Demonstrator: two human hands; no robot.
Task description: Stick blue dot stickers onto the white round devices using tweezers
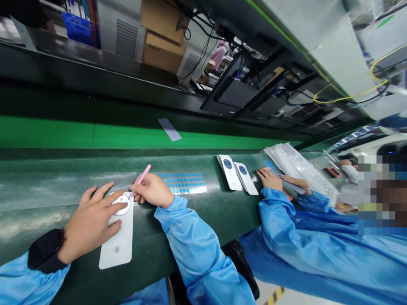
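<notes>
A white oblong panel (117, 245) lies on the dark green bench in front of me. My left hand (92, 220) rests flat on it, fingers spread, one fingertip pressing by the round white disc (122, 206) at its top end. My right hand (154, 189) is closed in a pinch round a pink stick (140, 181) whose tip touches the disc. Just behind my right hand lies a sheet of small blue round stickers (182, 182).
A green conveyor belt (63, 135) runs behind the bench and carries one grey panel (169, 129). Finished white panels with blue dots (237, 173) lie to the right. A co-worker in a blue sleeve (305, 228) works there beside a stack of white sheets (295, 163).
</notes>
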